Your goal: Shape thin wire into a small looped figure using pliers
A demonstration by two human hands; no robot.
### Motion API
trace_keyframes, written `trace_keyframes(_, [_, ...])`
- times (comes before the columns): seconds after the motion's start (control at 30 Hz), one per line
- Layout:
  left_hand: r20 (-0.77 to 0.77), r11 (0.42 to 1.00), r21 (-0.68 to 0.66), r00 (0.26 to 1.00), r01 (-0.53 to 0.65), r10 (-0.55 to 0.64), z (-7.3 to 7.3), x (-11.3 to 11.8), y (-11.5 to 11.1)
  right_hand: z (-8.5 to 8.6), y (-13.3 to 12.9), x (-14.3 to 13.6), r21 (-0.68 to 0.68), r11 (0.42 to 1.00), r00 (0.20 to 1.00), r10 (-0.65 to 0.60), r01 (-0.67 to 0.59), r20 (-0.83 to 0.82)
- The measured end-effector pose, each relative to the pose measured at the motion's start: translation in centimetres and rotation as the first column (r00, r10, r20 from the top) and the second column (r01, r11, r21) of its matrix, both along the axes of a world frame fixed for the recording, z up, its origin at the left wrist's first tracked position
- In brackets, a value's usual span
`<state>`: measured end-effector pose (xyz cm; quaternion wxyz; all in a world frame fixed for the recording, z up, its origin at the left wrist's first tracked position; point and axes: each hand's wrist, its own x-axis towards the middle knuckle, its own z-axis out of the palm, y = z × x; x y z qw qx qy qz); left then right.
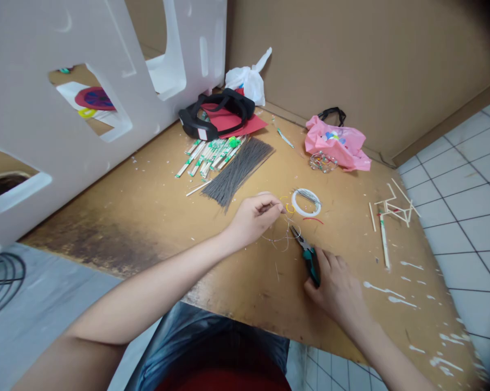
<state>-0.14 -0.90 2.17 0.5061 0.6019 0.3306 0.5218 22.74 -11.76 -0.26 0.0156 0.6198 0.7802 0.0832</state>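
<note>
My left hand is closed in a pinch on a thin wire, which bends into loose loops over the tabletop. My right hand is wrapped round the dark green and black handles of a pair of pliers. The pliers' jaws point up and left and lie close to the wire loops; whether they touch the wire I cannot tell. Just beyond my fingers lie a white ring with grey wire pieces in it, a small yellow loop and a short red strand.
A bundle of grey wires lies beside several wrapped chopsticks. Behind them are a black headset and a white bag. A pink bag sits far right, near joined wooden sticks. A white plastic panel stands left.
</note>
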Motion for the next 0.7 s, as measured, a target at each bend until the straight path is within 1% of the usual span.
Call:
trace_keyframes(0.07, [0.036, 0.999, -0.05, 0.999, 0.02, -0.019, 0.2, 0.0, 0.0, 0.1, 0.5, 0.8, -0.025, 0.998, 0.999, 0.05, -0.05, -0.012])
trace_keyframes(0.17, [0.054, 0.994, -0.096, 0.998, 0.042, -0.037, 0.2, 0.0, 0.0, 0.4, 1.4, 1.6, -0.031, 0.985, 0.981, 0.168, -0.172, -0.098])
trace_keyframes(0.23, [0.067, 0.992, -0.114, 0.997, 0.056, -0.049, 0.1, 0.0, 0.0, 1.0, 2.0, 1.6, -0.018, 0.977, 0.958, 0.203, -0.211, -0.202])
trace_keyframes(0.3, [0.082, 0.991, -0.109, 0.995, 0.073, -0.064, 0.0, 0.1, -0.2, 2.1, 2.6, 1.0, -0.005, 0.982, 0.915, 0.172, -0.186, -0.366])
trace_keyframes(0.37, [0.087, 0.993, -0.078, 0.993, 0.088, -0.082, 0.0, 0.3, -0.4, 3.3, 3.3, -0.2, -0.014, 0.994, 0.817, 0.079, -0.106, -0.571])
trace_keyframes(0.4, [0.087, 0.994, -0.059, 0.992, 0.095, -0.089, 0.1, 0.3, -0.5, 3.8, 3.6, -1.0, -0.032, 0.998, 0.743, 0.019, -0.054, -0.669])
trace_keyframes(0.47, [0.086, 0.995, -0.025, 0.991, 0.1, -0.098, 0.1, 0.3, -0.7, 4.5, 4.4, -2.7, -0.111, 0.994, 0.562, -0.087, -0.009, -0.823])
trace_keyframes(0.53, [0.079, 0.995, -0.002, 0.992, 0.104, -0.103, 0.1, 0.3, -0.8, 4.7, 5.2, -4.3, -0.191, 0.979, 0.395, -0.148, -0.071, -0.906])
trace_keyframes(0.6, [0.061, 0.995, 0.028, 0.993, 0.098, -0.099, 0.1, 0.3, -0.8, 4.5, 5.9, -5.5, -0.234, 0.964, 0.268, -0.194, -0.124, -0.944])
trace_keyframes(0.63, [0.048, 0.995, 0.051, 0.995, 0.085, -0.087, 0.1, 0.3, -0.9, 4.4, 6.2, -5.9, -0.244, 0.96, 0.22, -0.211, -0.134, -0.952])
trace_keyframes(0.7, [0.012, 0.992, 0.116, 0.999, 0.042, -0.043, 0.0, 0.4, -0.9, 4.2, 6.6, -6.3, -0.261, 0.957, 0.166, -0.239, -0.125, -0.957])
